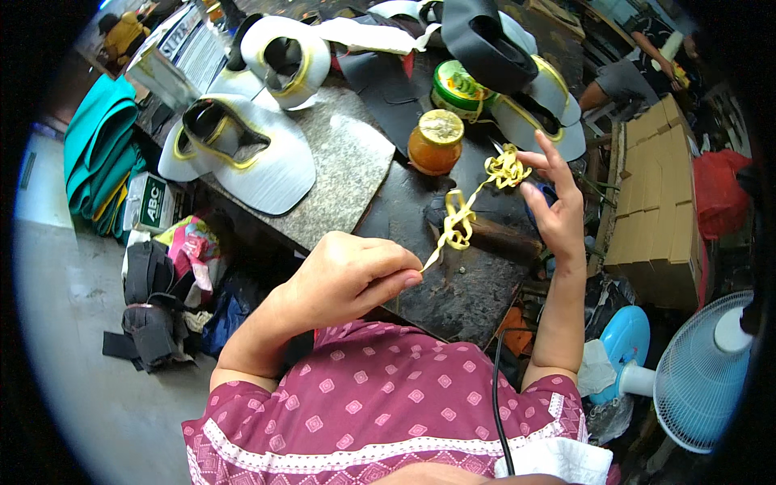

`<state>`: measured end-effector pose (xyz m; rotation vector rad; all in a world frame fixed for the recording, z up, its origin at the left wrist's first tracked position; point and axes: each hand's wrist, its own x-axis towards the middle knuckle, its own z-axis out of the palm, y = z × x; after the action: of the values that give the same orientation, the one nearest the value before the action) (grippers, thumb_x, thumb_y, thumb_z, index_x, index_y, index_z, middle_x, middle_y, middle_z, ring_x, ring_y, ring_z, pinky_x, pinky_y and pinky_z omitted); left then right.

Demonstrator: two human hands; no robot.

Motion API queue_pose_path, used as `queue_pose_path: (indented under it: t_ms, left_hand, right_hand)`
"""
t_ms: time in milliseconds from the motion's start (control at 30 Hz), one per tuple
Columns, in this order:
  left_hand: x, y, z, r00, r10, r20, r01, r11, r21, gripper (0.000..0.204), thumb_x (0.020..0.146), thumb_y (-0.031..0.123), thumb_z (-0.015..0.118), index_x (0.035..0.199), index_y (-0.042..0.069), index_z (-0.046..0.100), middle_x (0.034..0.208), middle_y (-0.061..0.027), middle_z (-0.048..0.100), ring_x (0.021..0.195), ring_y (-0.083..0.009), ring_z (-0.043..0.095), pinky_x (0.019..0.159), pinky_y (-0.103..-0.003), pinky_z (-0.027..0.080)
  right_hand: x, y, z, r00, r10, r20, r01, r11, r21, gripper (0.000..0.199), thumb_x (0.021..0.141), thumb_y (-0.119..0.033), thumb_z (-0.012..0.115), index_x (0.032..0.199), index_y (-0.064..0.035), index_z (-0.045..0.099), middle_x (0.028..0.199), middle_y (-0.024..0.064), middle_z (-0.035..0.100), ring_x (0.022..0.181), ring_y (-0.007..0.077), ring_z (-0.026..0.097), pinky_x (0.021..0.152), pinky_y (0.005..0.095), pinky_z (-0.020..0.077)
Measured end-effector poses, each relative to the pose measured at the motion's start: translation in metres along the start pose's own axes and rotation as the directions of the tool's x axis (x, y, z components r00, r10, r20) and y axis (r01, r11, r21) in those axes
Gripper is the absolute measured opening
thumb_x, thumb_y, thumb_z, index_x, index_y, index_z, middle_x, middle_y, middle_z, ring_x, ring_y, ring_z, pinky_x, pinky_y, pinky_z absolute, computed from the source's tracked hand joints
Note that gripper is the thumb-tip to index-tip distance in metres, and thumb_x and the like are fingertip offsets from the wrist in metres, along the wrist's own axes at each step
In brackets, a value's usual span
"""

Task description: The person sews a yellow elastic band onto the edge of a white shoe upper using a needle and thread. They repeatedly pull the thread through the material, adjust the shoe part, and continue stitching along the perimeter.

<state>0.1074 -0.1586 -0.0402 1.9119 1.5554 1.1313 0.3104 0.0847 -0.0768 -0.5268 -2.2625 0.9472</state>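
A tangled yellow strip [462,217] stretches between my two hands above a dark, stained workbench [453,291]. My left hand [349,275] pinches its lower end between thumb and fingers. My right hand [551,194] holds the bunched upper end [506,168], fingers partly spread. Just beyond the strip stands an orange jar with a yellow lid [435,142], and behind it a round green tin [457,87].
White shoe uppers with yellow-edged openings [242,149] lie on a grey stone slab [347,162]. Black shoe pieces [485,40] sit at the back. Cardboard boxes [655,210] stack on the right, a white fan [703,372] below them. Teal sheets [101,149] and bags lie at left.
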Motion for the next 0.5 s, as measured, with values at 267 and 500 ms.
queue_pose_path:
  t_ms: [267, 500]
  left_hand:
    - [-0.035, 0.004, -0.027, 0.866, -0.036, -0.498, -0.058, 0.983, -0.172, 0.017, 0.095, 0.014, 0.063, 0.087, -0.001, 0.065, 0.074, -0.0076, 0.064, 0.062, -0.0137, 0.059, 0.057, -0.027, 0.045]
    - [-0.069, -0.033, -0.06, 0.605, -0.353, -0.713, 0.028, 0.905, -0.424, 0.024, 0.102, 0.022, 0.055, 0.092, 0.002, 0.06, 0.066, 0.0019, 0.05, 0.054, -0.0049, 0.042, 0.054, -0.022, 0.041]
  right_hand:
    - [0.019, -0.045, 0.043, 0.881, -0.072, 0.467, 0.098, 0.995, -0.031, 0.098, 0.07, -0.018, 0.085, 0.153, -0.0161, 0.033, 0.088, 0.0098, 0.069, 0.077, 0.029, 0.061, 0.077, 0.0401, 0.0497]
    - [0.028, 0.011, 0.014, 0.998, -0.047, -0.045, 0.062, 0.892, 0.448, 0.055, 0.093, -0.031, 0.068, 0.137, -0.0014, 0.052, 0.099, -0.0004, 0.065, 0.057, -0.0013, 0.034, 0.05, 0.0167, 0.0268]
